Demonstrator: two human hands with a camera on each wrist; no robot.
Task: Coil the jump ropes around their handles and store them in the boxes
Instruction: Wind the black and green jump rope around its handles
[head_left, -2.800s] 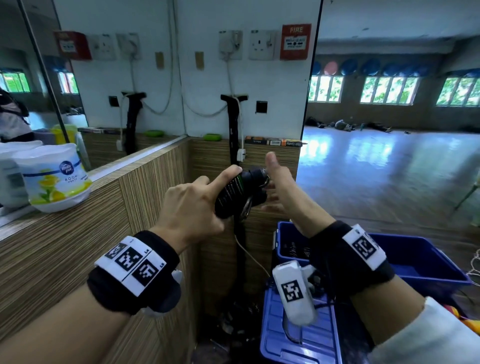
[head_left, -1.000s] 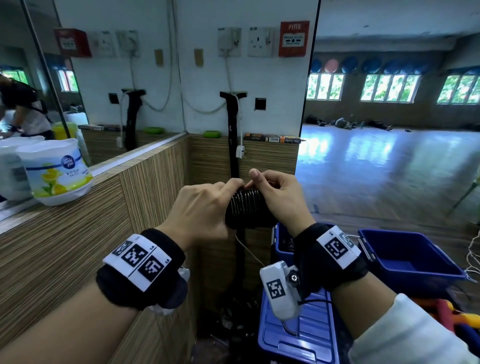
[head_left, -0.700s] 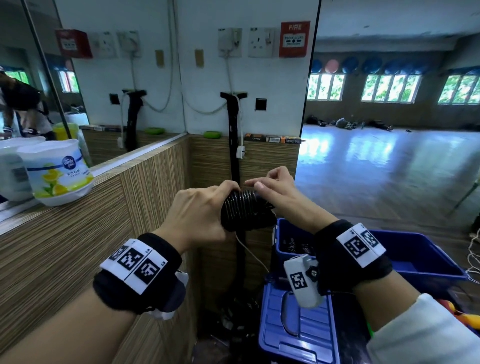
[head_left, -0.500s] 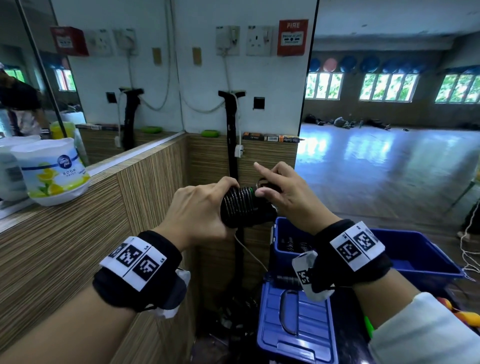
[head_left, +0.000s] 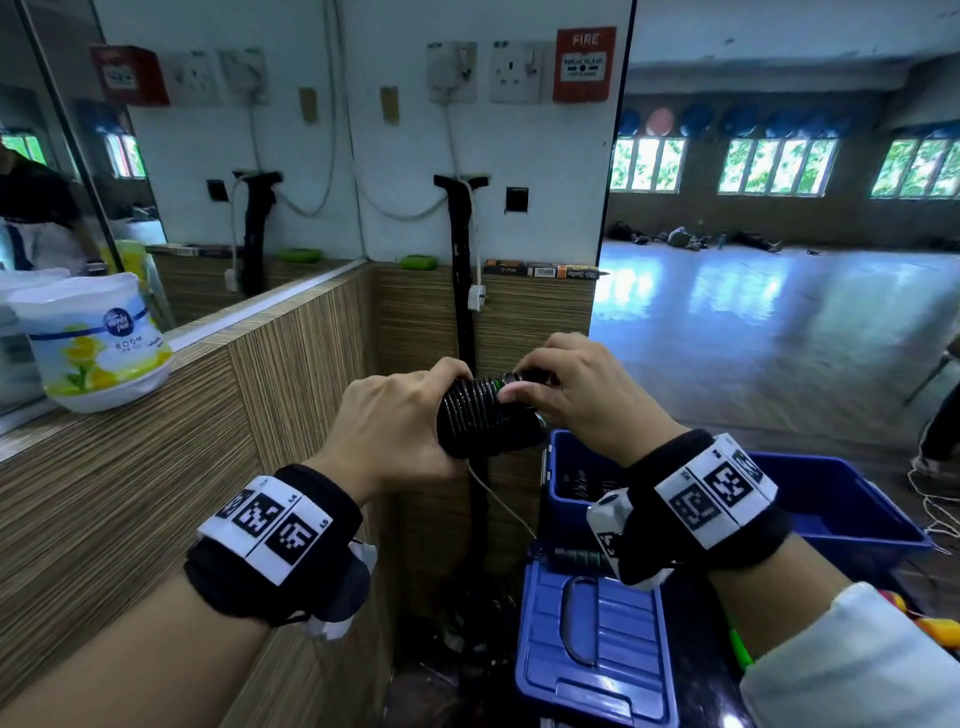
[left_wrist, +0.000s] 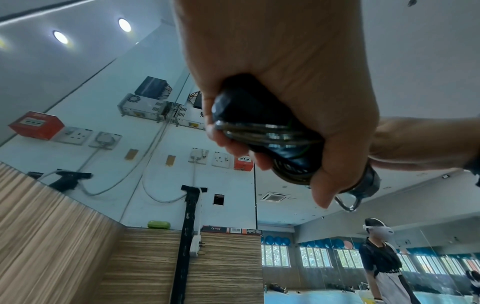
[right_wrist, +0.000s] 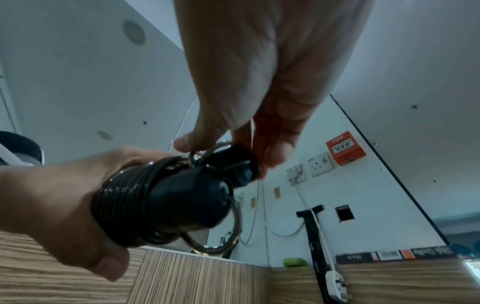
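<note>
My left hand grips a pair of black jump rope handles wound with black rope coils, held at chest height. In the left wrist view the bundle sits inside the curled fingers. In the right wrist view the coils and the handle ends show clearly. My right hand pinches the last loop of rope at the handle tips. Below stand a dark blue box and a second one holding coiled ropes.
A blue lid lies at the lower middle. A wood-grain ledge with a white tub runs along the left under a mirror. A black post stands in the corner. Loose white rope lies on the floor at right.
My right hand has swung round the handle ends with the rope, from thumb-up beside the bundle to fingers over its tip. The left hand has kept its grip and barely moved.
</note>
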